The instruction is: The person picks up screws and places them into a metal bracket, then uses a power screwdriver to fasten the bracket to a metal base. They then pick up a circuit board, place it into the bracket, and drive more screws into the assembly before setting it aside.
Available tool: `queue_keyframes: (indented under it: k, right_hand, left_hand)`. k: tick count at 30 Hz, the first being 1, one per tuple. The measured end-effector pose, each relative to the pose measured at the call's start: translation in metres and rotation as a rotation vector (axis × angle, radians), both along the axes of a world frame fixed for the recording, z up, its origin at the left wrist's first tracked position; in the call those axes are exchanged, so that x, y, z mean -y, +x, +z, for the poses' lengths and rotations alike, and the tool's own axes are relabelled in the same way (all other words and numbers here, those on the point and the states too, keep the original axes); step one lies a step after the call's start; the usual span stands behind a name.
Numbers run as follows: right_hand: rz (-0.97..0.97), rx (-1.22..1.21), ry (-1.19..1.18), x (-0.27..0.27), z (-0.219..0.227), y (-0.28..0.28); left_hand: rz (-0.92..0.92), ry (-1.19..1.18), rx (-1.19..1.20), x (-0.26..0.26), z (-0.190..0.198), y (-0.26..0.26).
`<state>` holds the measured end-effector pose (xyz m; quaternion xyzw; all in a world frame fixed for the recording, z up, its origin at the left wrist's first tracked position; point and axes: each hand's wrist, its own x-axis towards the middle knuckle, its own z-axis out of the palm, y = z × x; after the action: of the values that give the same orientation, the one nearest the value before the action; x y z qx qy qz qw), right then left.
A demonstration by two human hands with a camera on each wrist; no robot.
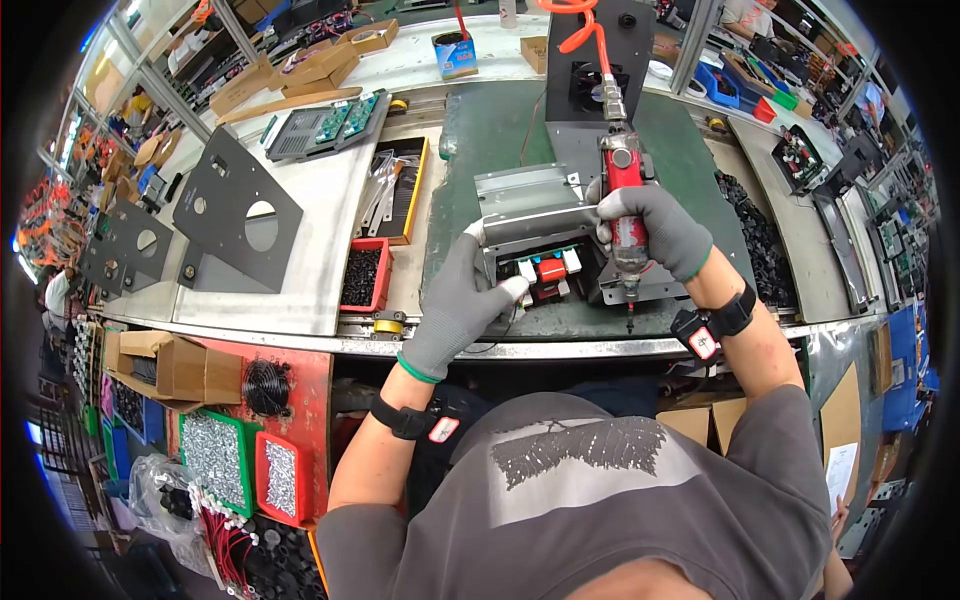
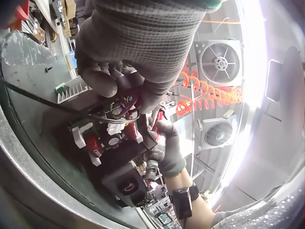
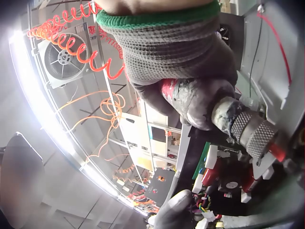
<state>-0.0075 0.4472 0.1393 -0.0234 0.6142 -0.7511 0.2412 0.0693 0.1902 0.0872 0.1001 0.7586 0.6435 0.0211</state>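
Note:
My gloved right hand (image 1: 660, 228) grips a red pneumatic screwdriver (image 1: 626, 165), held upright with its bit pointing down at the right of a grey sheet-metal housing (image 1: 540, 222). An orange coiled air hose (image 1: 575, 38) runs up from the tool. With fingers at the housing's left end and thumb reaching toward the white connectors, my gloved left hand (image 1: 455, 300) holds the housing. Inside it sits a circuit board with red components (image 1: 551, 269) and white connectors. The left wrist view shows a black cable (image 2: 57, 107) across the front of these parts.
A black metal panel (image 1: 590, 80) stands behind the work on the green mat (image 1: 470, 130). To the left are a red bin of dark small parts (image 1: 386, 275), a yellow-edged tray (image 1: 421, 190) and a bent bracket plate (image 1: 235, 205). Black parts (image 1: 742, 235) lie on the right.

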Motion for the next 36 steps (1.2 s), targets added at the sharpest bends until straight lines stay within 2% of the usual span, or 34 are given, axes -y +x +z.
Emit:
queue_keyframes:
  k: [2, 4, 6, 8, 10, 14, 16, 18, 19, 20, 22, 26, 28, 30, 32, 36]
  right_hand:
    - [0.02, -0.004, -0.011, 0.0, 0.002, 0.002]
    - [0.013, -0.016, -0.009, -0.002, 0.001, 0.0]
    - [0.088, 0.0, -0.019, -0.009, -0.006, -0.007]
    - [0.071, -0.013, 0.042, -0.011, 0.0, -0.007]
    - [0.102, -0.018, 0.046, -0.01, 0.003, -0.008]
    - [0.105, -0.058, 0.05, -0.008, 0.009, -0.007]
    - [0.077, -0.064, 0.047, -0.007, 0.009, -0.003]
    - [0.089, -0.11, 0.181, -0.007, 0.011, 0.001]
    - [0.09, -0.121, 0.196, -0.007, 0.012, 0.005]
    - [0.084, -0.109, 0.193, -0.008, 0.012, 0.007]
    - [0.131, -0.145, 0.349, -0.01, 0.012, 0.012]
    - [0.133, -0.168, 0.479, -0.008, 0.025, 0.03]
    - [0.148, -0.093, 0.46, -0.009, 0.022, 0.037]
    - [0.135, -0.277, 0.398, -0.015, 0.008, 0.041]
    - [0.14, -0.292, 0.401, -0.017, 0.01, 0.046]
    - [0.109, -0.212, 0.311, -0.016, 0.019, 0.065]
  left_hand:
    - [0.038, -0.043, -0.073, 0.002, -0.005, -0.001]
    - [0.032, 0.034, -0.101, 0.003, -0.016, -0.005]
    - [0.033, 0.052, -0.006, 0.004, -0.016, -0.003]
    - [0.033, 0.019, -0.027, 0.006, -0.023, -0.008]
    - [0.047, 0.11, -0.007, 0.005, -0.033, -0.009]
    - [0.102, 0.055, -0.079, 0.002, -0.027, -0.005]
    - [0.094, 0.02, -0.029, 0.0, -0.023, -0.003]
    - [0.159, -0.027, -0.273, -0.006, -0.02, -0.002]
    - [0.132, -0.016, -0.146, -0.004, -0.023, 0.002]
    - [0.125, -0.019, -0.134, -0.004, -0.027, 0.001]
    - [0.129, 0.042, -0.289, -0.005, -0.035, -0.001]
    - [0.128, 0.063, -0.094, -0.003, -0.036, 0.004]
    - [0.117, 0.073, -0.133, -0.004, -0.033, 0.004]
    - [0.11, -0.012, -0.334, -0.005, -0.032, 0.005]
    - [0.091, 0.015, -0.376, -0.004, -0.043, 0.005]
    - [0.155, -0.067, -0.391, -0.01, -0.03, 0.02]
